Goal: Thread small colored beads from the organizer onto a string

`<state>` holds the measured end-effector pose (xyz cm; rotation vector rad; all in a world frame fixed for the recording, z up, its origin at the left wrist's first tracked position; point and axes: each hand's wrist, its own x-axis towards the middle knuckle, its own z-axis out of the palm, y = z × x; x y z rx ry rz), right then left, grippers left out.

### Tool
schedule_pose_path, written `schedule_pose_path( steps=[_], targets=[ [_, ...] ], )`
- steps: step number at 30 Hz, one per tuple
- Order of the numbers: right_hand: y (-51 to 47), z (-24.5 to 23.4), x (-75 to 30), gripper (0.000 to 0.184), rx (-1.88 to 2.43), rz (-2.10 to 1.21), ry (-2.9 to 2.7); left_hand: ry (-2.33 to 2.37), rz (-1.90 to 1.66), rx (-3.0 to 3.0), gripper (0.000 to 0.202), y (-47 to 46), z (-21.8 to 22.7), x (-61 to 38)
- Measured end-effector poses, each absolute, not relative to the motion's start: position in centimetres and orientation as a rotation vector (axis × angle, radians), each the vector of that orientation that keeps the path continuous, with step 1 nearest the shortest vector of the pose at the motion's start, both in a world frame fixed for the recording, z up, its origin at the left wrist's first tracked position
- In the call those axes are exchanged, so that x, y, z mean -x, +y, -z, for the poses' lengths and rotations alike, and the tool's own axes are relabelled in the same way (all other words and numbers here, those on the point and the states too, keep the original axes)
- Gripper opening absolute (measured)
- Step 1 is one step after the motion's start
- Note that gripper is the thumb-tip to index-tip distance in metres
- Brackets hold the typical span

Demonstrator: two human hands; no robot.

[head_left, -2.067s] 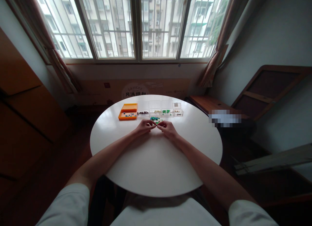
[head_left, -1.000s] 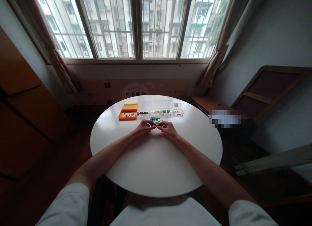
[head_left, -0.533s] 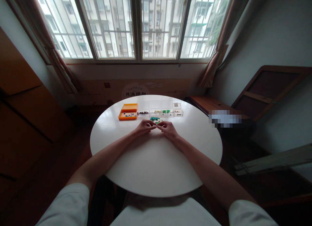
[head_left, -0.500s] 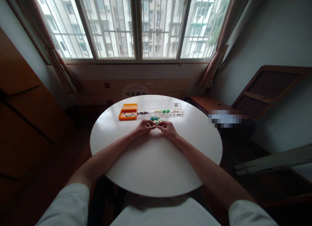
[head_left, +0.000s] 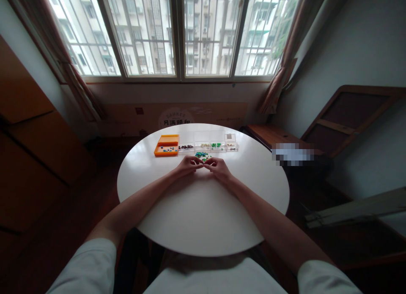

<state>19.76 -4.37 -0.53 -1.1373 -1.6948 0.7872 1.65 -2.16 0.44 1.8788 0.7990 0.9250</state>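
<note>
The left hand (head_left: pixel 187 165) and right hand (head_left: pixel 218 166) are bending their fingertips close together over the white counter (head_left: pixel 203 209); whether they are grasping anything is too small to tell. Small coloured pieces (head_left: pixel 201 153) are lying just beyond, with an orange box (head_left: pixel 166 155) and clear boxes (head_left: pixel 218 150) standing behind.

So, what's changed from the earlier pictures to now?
Nothing has visibly moved. The bare left hand and bare right hand keep fingertips close together; whether their grip took or released anything is too small to tell. The heap of small green and blue pieces, open orange plastic box and row of clear plastic boxes look unchanged.
</note>
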Motion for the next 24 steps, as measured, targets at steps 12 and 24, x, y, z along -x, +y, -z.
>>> schedule_pose_path(
  steps=[12,24],
  targets=[
    [-4.27,0.44,-19.69,0.030,1.152,-0.815,-1.631,0.809,-0.940,-1.876,0.043,-1.98,-0.13,-1.66],
    [-4.20,0.57,-19.73,0.028,1.145,-0.839,-1.627,0.751,-0.943,-1.880,0.040,-2.07,-0.14,-1.85]
  ],
)
